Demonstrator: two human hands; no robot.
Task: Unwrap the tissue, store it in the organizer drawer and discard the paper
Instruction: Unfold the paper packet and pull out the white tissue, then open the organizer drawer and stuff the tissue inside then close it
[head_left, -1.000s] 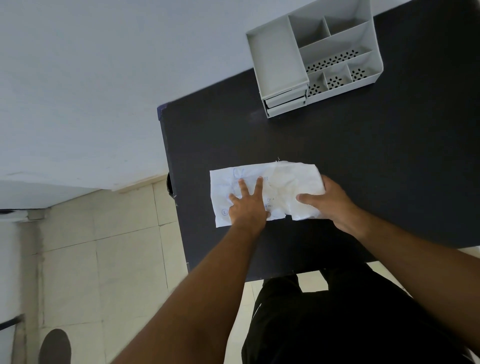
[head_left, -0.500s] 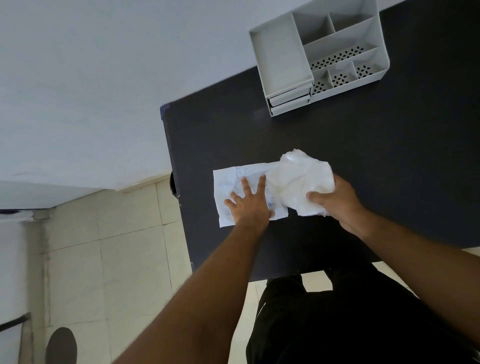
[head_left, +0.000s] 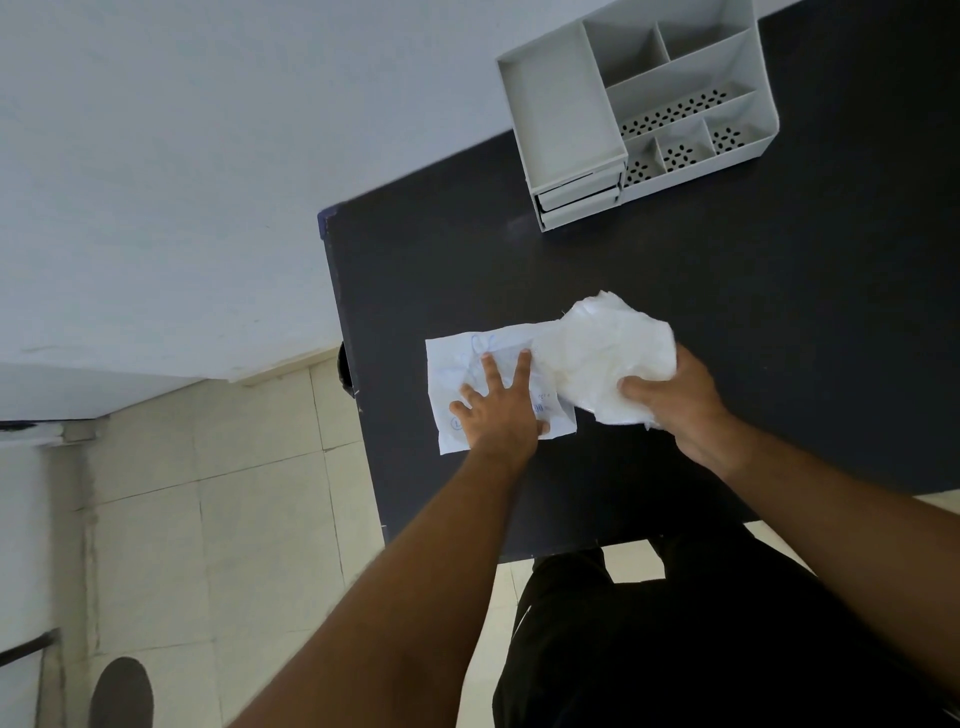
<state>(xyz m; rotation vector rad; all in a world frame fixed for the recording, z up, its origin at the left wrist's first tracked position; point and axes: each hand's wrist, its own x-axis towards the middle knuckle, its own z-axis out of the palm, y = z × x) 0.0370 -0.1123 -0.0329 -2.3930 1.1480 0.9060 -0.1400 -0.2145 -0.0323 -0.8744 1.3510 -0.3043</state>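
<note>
A white sheet of paper (head_left: 462, 364) with blue writing lies flat on the dark table (head_left: 675, 270). My left hand (head_left: 501, 402) presses down on it with fingers spread. A crumpled white tissue (head_left: 608, 353) is lifted off the paper's right end, and my right hand (head_left: 670, 397) grips its lower right edge. The grey desk organizer (head_left: 639, 104) stands at the far side of the table, its two small drawers (head_left: 576, 200) facing me and pushed in.
The table's left edge (head_left: 343, 364) runs close to the paper, with tiled floor (head_left: 208, 493) beyond it. A white wall (head_left: 182, 182) rises behind. A dark round object (head_left: 122, 693) sits on the floor at the lower left.
My right hand has lifted the tissue up and to the right, off the paper it lay on. My left hand has stayed pressed flat on the paper.
</note>
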